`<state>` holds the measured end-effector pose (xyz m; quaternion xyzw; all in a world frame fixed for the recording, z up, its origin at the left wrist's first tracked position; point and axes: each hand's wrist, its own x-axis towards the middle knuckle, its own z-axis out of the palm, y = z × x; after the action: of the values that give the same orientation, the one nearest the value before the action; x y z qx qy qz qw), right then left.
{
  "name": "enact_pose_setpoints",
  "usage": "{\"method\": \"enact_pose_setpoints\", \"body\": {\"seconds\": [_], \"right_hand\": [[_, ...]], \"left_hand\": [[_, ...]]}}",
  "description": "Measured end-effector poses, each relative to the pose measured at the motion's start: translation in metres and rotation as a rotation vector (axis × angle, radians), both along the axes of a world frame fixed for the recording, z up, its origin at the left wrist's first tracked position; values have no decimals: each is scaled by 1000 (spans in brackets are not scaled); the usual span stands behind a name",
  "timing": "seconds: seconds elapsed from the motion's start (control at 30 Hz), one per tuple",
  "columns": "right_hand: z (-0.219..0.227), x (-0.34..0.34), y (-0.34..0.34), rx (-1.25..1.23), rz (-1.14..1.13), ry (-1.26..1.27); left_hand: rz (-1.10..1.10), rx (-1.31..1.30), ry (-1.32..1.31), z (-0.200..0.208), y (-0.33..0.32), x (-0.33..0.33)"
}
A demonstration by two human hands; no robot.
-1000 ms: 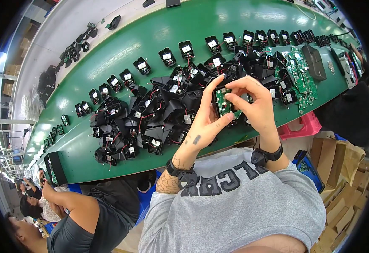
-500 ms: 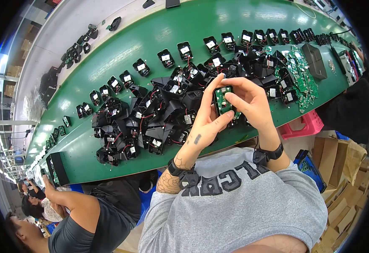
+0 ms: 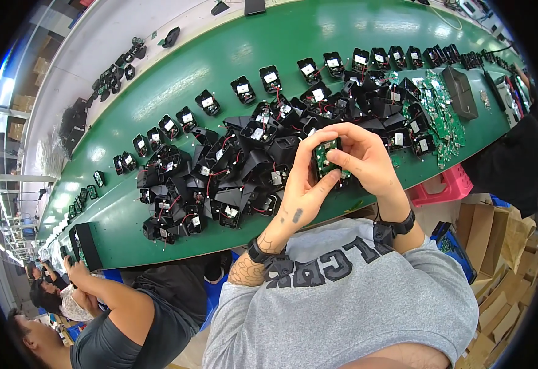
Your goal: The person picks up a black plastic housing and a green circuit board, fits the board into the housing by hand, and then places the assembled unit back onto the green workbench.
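Between my two hands is a small black housing with a green circuit board (image 3: 324, 157) set in its open face. My left hand (image 3: 306, 169) wraps round its left side, fingers over the far edge and thumb along the near edge. From the right, my right hand (image 3: 367, 157) grips it too, the thumb pressing on the board. Fingers hide the housing's sides and underside. Just beyond and to the left of my hands spreads a heap of black plastic housings (image 3: 232, 172) with red wires and white-labelled parts.
Similar housings (image 3: 242, 89) stand in a curved row along the green bench (image 3: 189, 67). Loose green circuit boards (image 3: 441, 123) lie at the right beside a dark bin (image 3: 459, 92). A pink stool (image 3: 444, 184) and cardboard boxes (image 3: 484, 234) are at the right; a co-worker (image 3: 121, 313) sits at the left.
My hands and the held housing have come slightly nearer to me, and the housing is tilted a little differently. The co-worker's hand at the left has shifted.
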<state>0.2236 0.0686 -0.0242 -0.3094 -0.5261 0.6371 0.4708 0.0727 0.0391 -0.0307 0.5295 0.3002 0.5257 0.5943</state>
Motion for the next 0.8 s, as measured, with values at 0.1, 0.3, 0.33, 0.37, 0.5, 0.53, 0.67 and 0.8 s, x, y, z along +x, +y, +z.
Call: {"method": "enact_pose_setpoints", "body": {"seconds": [0.1, 0.3, 0.33, 0.37, 0.5, 0.53, 0.67, 0.8], "right_hand": [[1, 0, -3, 18, -13, -25], [3, -1, -3, -40, 64, 20], [1, -1, -3, -44, 52, 20], [-1, 1, -2, -46, 61, 27], [-1, -2, -5, -71, 23, 33], [-4, -2, -5, -60, 22, 25], [1, -2, -4, -31, 29, 3], [1, -2, -6, -47, 24, -17]], "left_hand": [[10, 61, 27, -4, 1, -2], [-90, -218, -99, 7, -5, -5], [-87, -214, -63, 8, -4, -6], [-87, -213, -63, 7, -3, -6], [-30, -72, -4, -1, -4, -1], [12, 0, 4, -3, -4, 0], [-23, -51, -34, -3, -5, -2], [-12, -27, -19, -1, -8, -1]]}}
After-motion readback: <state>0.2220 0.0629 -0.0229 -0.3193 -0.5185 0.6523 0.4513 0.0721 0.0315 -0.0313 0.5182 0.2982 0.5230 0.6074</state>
